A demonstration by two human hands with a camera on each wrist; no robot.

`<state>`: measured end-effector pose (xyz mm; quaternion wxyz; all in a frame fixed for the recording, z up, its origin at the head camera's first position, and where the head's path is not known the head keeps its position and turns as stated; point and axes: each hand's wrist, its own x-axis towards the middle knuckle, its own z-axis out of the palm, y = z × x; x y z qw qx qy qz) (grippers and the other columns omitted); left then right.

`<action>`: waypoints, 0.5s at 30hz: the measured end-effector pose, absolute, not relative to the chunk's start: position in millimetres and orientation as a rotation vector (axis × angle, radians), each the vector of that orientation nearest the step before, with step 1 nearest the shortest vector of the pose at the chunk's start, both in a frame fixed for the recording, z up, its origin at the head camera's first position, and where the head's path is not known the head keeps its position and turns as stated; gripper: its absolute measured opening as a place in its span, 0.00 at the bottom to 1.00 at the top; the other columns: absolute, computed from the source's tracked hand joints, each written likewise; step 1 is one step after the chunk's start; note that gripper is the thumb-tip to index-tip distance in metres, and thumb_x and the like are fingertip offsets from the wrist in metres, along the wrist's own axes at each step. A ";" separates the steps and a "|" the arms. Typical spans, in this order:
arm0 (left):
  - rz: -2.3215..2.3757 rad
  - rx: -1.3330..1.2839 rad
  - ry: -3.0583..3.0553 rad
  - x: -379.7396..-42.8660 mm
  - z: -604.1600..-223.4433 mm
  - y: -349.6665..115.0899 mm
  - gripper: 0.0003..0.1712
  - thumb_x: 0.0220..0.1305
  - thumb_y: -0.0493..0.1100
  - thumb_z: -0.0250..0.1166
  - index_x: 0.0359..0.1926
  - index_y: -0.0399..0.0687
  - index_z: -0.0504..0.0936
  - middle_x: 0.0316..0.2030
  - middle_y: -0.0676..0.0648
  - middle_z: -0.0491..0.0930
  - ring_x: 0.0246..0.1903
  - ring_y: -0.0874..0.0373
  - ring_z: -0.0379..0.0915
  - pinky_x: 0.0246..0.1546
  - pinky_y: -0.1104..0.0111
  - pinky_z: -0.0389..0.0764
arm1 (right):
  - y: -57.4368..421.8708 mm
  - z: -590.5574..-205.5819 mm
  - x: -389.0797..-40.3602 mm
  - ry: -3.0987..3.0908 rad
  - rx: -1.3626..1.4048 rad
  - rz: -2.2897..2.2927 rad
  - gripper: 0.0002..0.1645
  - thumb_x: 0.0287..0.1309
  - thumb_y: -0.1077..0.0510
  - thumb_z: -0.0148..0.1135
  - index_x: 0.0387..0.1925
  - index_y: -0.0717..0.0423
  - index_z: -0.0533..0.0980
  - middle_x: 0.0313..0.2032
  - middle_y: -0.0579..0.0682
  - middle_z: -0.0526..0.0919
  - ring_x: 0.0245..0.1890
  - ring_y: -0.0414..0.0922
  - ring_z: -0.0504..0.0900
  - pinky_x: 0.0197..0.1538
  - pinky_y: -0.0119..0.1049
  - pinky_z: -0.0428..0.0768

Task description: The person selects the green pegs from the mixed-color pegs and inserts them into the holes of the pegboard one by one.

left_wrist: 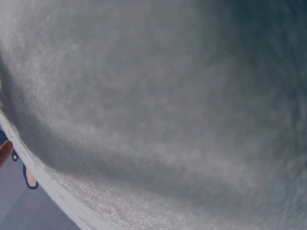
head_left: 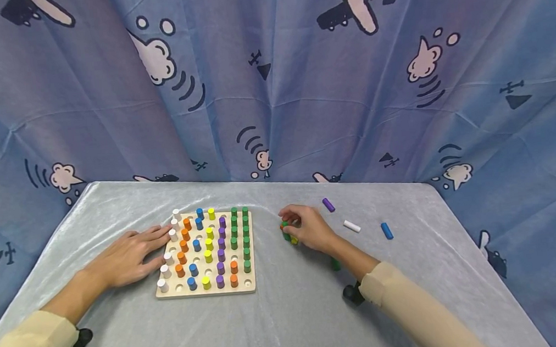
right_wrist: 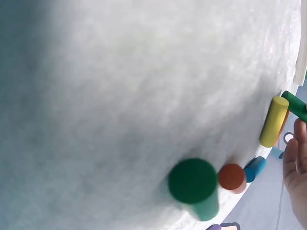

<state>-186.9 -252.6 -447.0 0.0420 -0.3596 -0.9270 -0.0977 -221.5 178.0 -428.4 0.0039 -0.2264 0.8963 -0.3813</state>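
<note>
A wooden pegboard (head_left: 208,291) stands left of the middle, with columns of white, orange, blue, yellow, purple and green pegs. Flat along its left edge lies my left hand (head_left: 133,256), fingers spread and fingertips beside the white pegs. On the board's right side, my right hand (head_left: 311,228) pinches a green peg (right_wrist: 294,104) close over the table. A yellow peg (right_wrist: 274,122) lies right by the held one, with an orange peg (right_wrist: 283,125) mostly hidden behind it. In the left wrist view only a fingertip (left_wrist: 5,152) shows.
Loose purple (head_left: 329,205), white (head_left: 352,226) and blue (head_left: 387,230) pegs lie right of my right hand. Another green peg (head_left: 335,264) is partly covered by my right forearm. The grey cloth-covered table (head_left: 183,341) ends at a patterned curtain (head_left: 270,86).
</note>
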 end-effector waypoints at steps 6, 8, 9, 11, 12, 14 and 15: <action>-0.304 -1.101 -2.833 -187.5 -447.2 -253.0 0.31 0.70 0.51 0.59 0.67 0.37 0.72 0.71 0.42 0.65 0.67 0.40 0.65 0.55 0.44 0.71 | 170.9 -421.6 -219.4 2.832 -0.767 -1.194 0.18 0.55 0.70 0.70 0.49 0.65 0.81 0.38 0.52 0.86 0.38 0.46 0.84 0.45 0.43 0.82; -0.305 -1.100 -2.834 -187.8 -447.2 -253.0 0.32 0.70 0.51 0.59 0.68 0.37 0.72 0.71 0.42 0.65 0.67 0.40 0.65 0.56 0.44 0.71 | 167.6 -418.3 -218.5 2.830 -0.782 -1.202 0.18 0.54 0.71 0.70 0.49 0.65 0.81 0.38 0.53 0.86 0.38 0.46 0.84 0.45 0.44 0.82; -0.303 -1.098 -2.836 -187.9 -447.3 -253.0 0.32 0.70 0.52 0.59 0.68 0.37 0.72 0.71 0.42 0.65 0.67 0.40 0.65 0.56 0.44 0.71 | 165.7 -416.5 -217.9 2.826 -0.791 -1.210 0.18 0.54 0.71 0.70 0.49 0.65 0.81 0.39 0.54 0.86 0.39 0.47 0.85 0.46 0.44 0.82; -0.302 -1.096 -2.839 -188.1 -447.2 -252.9 0.32 0.70 0.52 0.59 0.68 0.37 0.72 0.71 0.42 0.65 0.67 0.40 0.65 0.56 0.44 0.71 | 161.9 -412.6 -216.3 2.823 -0.806 -1.216 0.18 0.55 0.70 0.70 0.49 0.64 0.81 0.40 0.55 0.86 0.40 0.47 0.85 0.46 0.44 0.82; -0.301 -1.096 -2.841 -188.1 -447.2 -252.8 0.32 0.70 0.52 0.59 0.68 0.37 0.72 0.71 0.42 0.65 0.67 0.40 0.65 0.56 0.44 0.71 | 159.8 -410.5 -215.5 2.820 -0.816 -1.222 0.18 0.55 0.70 0.70 0.49 0.63 0.81 0.41 0.55 0.86 0.40 0.47 0.85 0.46 0.44 0.83; -0.299 -1.095 -2.843 -188.1 -447.1 -252.6 0.32 0.71 0.52 0.59 0.68 0.37 0.72 0.71 0.42 0.65 0.67 0.40 0.65 0.55 0.45 0.71 | 155.4 -406.6 -213.6 2.816 -0.845 -1.232 0.18 0.55 0.70 0.70 0.49 0.61 0.81 0.42 0.57 0.86 0.41 0.47 0.84 0.45 0.44 0.83; -0.299 -1.095 -2.843 -188.0 -447.0 -252.5 0.32 0.71 0.52 0.59 0.68 0.38 0.72 0.71 0.42 0.65 0.67 0.40 0.65 0.55 0.45 0.71 | 153.1 -404.9 -212.7 2.816 -0.863 -1.236 0.18 0.55 0.70 0.70 0.48 0.61 0.81 0.42 0.57 0.86 0.41 0.47 0.84 0.45 0.44 0.83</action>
